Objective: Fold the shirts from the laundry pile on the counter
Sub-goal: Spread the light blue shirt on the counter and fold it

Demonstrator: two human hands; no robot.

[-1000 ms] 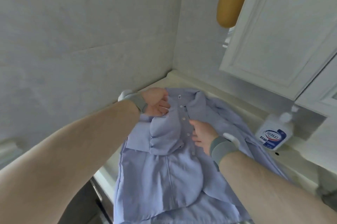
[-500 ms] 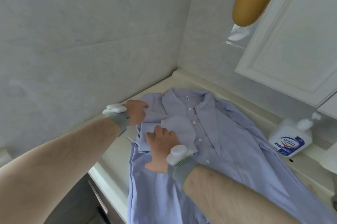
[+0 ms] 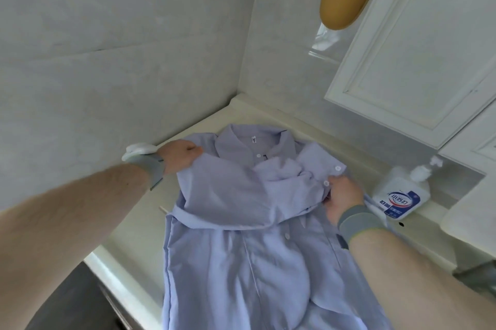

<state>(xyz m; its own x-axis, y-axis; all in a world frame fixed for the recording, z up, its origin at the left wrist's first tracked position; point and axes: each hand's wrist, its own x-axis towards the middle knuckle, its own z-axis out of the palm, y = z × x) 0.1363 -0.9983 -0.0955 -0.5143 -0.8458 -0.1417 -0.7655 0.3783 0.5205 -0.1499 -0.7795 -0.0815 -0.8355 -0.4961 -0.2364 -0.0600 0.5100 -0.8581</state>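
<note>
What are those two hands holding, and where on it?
Both hold the light blue shirt: the left hand grips its shoulder beside the collar, and the right hand pinches the buttoned cuff end of the sleeve folded across the chest.

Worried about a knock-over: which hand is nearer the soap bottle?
Right. The right hand grips the shirt just beside the soap bottle; the left hand holds the shirt's far shoulder.
</note>
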